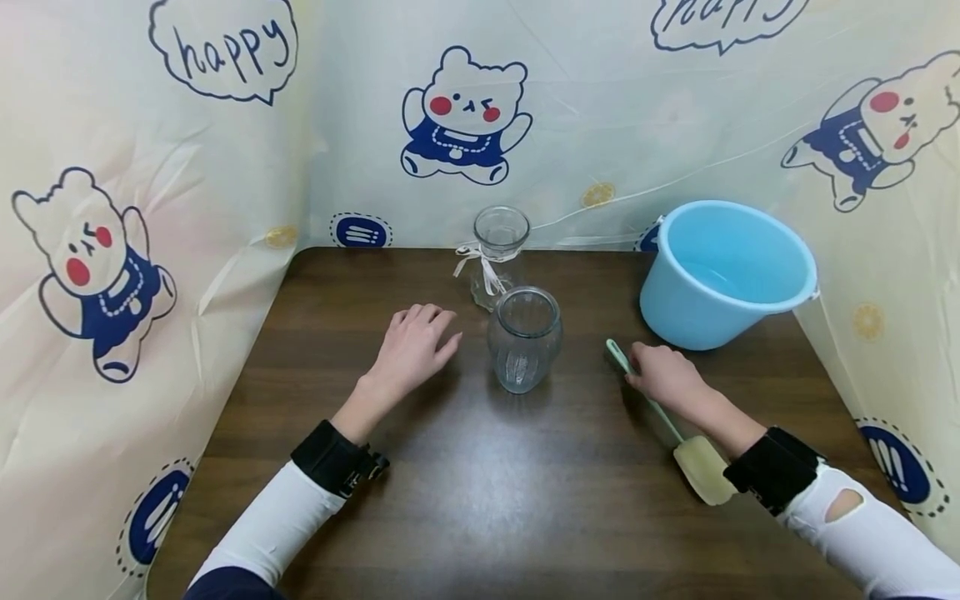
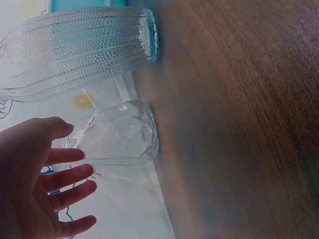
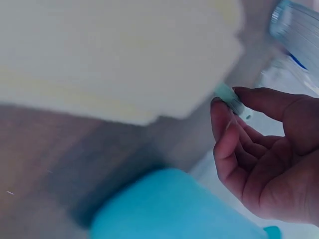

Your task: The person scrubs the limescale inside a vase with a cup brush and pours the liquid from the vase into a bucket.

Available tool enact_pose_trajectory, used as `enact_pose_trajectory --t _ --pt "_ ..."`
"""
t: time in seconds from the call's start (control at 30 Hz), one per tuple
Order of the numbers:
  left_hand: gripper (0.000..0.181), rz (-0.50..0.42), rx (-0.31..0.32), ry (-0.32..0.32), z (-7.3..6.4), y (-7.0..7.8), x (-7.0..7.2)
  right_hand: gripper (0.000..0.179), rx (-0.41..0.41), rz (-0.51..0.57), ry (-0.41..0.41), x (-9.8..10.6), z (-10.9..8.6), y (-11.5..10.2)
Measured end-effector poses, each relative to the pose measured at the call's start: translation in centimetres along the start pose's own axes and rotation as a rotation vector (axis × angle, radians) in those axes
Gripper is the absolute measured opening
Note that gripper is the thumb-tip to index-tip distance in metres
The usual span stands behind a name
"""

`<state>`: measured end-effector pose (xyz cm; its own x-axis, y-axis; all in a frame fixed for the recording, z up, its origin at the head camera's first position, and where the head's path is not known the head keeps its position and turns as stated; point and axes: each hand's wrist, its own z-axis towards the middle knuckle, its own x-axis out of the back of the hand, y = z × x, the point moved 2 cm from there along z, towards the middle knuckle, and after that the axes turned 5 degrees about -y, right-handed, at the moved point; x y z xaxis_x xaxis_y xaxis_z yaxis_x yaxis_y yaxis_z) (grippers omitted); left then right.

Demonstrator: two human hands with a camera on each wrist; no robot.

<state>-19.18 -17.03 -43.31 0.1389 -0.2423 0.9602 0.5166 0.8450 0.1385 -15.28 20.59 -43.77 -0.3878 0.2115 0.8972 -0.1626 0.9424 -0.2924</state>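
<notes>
My right hand (image 1: 670, 377) pinches the pale green handle of a sponge bottle brush (image 1: 703, 471) between thumb and fingers. Its cream sponge head points back toward my right wrist and fills much of the right wrist view, where the handle (image 3: 230, 97) shows between thumb and fingertips. My left hand (image 1: 411, 348) has its fingers extended and holds nothing. Just right of it stands a ribbed clear glass jar (image 1: 525, 354), upright and apart from the hand. Behind that jar is a glass vase (image 1: 483, 279) with a white ribbon round its neck, partly hidden by the jar.
A light blue bucket (image 1: 705, 312) stands at the back right, beyond my right hand. The dark wooden table (image 1: 480, 517) ends at a printed cloth (image 1: 360, 125) that hangs at the back and both sides.
</notes>
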Motion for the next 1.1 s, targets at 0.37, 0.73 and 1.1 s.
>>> enact_pose_trajectory --t 0.37,0.73,1.1 --pt "0.038 -0.029 -0.024 -0.014 0.1 0.0 0.0 0.021 0.078 0.09 0.208 4.8 -0.7 -2.5" --pt "0.04 -0.028 -0.026 -0.043 0.0 -0.1 -0.4 0.022 0.204 0.164 0.45 8.8 -2.3 -5.8" --pt "0.041 -0.033 -0.043 -0.045 -0.2 0.2 -0.7 0.031 0.3 0.192 0.691 16.9 -5.6 -10.2"
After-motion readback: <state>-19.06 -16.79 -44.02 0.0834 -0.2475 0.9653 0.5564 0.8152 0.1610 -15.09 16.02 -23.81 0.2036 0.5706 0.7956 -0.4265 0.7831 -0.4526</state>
